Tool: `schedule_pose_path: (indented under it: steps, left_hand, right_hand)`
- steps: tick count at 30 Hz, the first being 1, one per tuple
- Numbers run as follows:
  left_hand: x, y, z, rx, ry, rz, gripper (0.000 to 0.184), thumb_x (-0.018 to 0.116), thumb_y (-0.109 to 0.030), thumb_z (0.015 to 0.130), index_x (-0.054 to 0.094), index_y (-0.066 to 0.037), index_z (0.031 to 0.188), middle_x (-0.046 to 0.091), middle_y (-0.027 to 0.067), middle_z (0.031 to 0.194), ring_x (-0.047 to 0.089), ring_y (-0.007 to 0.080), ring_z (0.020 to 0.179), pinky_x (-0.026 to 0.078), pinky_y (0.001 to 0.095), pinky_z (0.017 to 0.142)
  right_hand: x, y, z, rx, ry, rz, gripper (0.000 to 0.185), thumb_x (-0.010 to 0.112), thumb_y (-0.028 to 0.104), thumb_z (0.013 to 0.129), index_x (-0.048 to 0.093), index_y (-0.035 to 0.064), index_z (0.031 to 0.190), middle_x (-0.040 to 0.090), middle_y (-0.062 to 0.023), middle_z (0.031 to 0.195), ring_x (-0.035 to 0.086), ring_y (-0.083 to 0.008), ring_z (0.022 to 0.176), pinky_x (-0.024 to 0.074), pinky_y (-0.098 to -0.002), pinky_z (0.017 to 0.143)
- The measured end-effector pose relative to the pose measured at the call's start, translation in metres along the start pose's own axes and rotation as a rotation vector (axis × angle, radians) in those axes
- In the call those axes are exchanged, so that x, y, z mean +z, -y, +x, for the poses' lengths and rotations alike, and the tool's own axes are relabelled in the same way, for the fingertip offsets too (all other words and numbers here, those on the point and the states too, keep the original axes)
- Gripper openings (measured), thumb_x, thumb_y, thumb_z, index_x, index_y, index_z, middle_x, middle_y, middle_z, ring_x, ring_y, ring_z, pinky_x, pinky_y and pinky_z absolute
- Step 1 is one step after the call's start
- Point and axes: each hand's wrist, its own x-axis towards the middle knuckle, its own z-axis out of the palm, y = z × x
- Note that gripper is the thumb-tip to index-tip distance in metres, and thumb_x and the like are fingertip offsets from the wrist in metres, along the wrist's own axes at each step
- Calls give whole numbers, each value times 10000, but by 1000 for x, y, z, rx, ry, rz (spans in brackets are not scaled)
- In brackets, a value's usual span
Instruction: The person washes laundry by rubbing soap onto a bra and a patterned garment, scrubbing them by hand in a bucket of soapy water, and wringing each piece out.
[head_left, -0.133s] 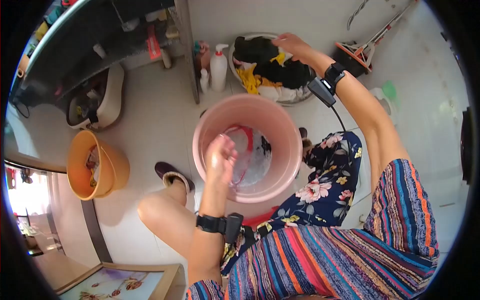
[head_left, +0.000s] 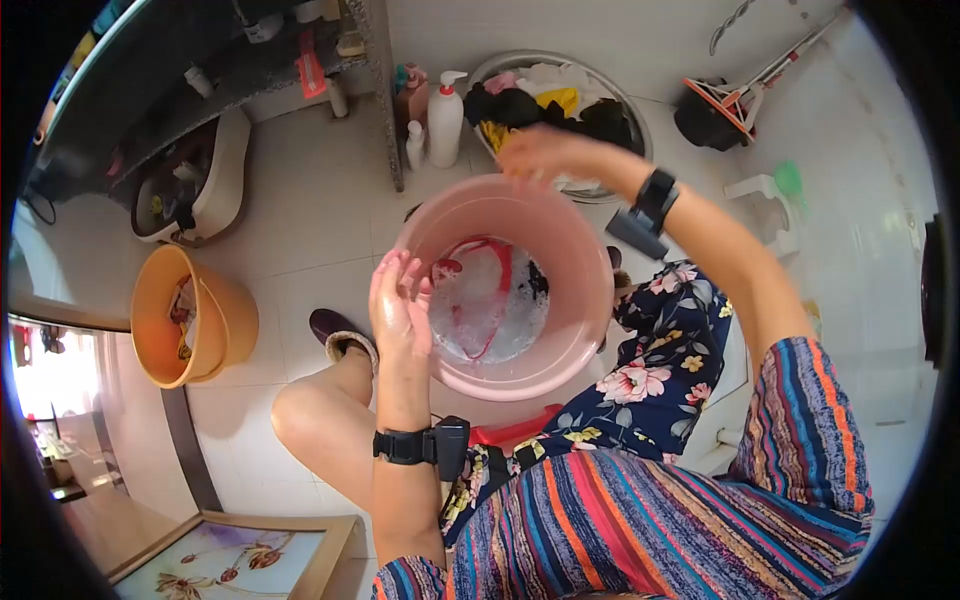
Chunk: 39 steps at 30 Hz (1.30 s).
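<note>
A pink bucket (head_left: 590, 330) stands on the floor in front of me, with sudsy water (head_left: 480, 305) inside. A red strap-like loop (head_left: 503, 275) and a dark piece of cloth (head_left: 538, 284) lie in the suds. At the bucket's left rim my left hand (head_left: 402, 308) is raised, wet, its fingers loosely stretched and holding nothing. My right hand (head_left: 545, 157) is above the far rim, between the bucket and a metal basin (head_left: 640, 125). Motion smears its fingers. The basin holds a heap of clothes, black, white and yellow (head_left: 560, 100).
A white pump bottle (head_left: 445, 125) and a small white bottle (head_left: 415, 146) stand left of the basin. An orange bucket (head_left: 235, 325) with cloth inside is at left. A mop (head_left: 745, 110) leans at the upper right. A framed picture (head_left: 230, 560) lies at the lower left.
My right hand has come from over the clothes in the basin toward the bucket's far rim. My left hand has moved left, from over the bucket's inside to its rim. The view has shifted slightly.
</note>
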Motion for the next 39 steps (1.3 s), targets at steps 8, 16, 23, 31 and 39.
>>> schedule_pose_path:
  steps: [8,16,23,31,39]
  left_hand:
    - [-11,-12,2,-101,-28,-73,264,561,-155,851,522,-66,1096,551,54,1077,522,162,961,427,278,762]
    - [-15,-12,10,-116,-4,-14,296,520,-195,876,495,-45,1130,532,75,1106,499,146,989,397,275,776]
    - [-32,52,32,-37,-29,289,382,503,-260,883,447,-48,1196,501,94,1155,472,171,1033,390,332,806]
    - [-49,141,42,-509,-130,-171,766,370,-689,783,407,-88,1258,420,146,1289,381,365,1182,293,567,956]
    - [-79,148,67,-567,89,66,430,401,-470,845,538,-84,972,572,152,969,567,305,843,477,440,723]
  right_hand:
    - [145,-110,128,-328,28,-722,384,560,213,782,539,99,1148,544,-125,1147,539,-299,1011,471,-405,761]
    - [247,-170,117,30,-243,-870,354,483,161,811,551,149,1159,522,-141,1192,454,-305,1146,331,-463,949]
    - [228,-183,75,-250,341,-1211,294,508,257,804,661,84,985,622,-150,1018,408,-299,1199,363,-362,953]
    - [278,-109,38,-39,-787,16,290,505,317,832,602,43,828,609,-226,842,586,-372,784,441,-431,688]
    - [260,-37,-41,18,-601,119,415,479,398,838,595,24,700,584,-232,716,566,-417,699,437,-472,640]
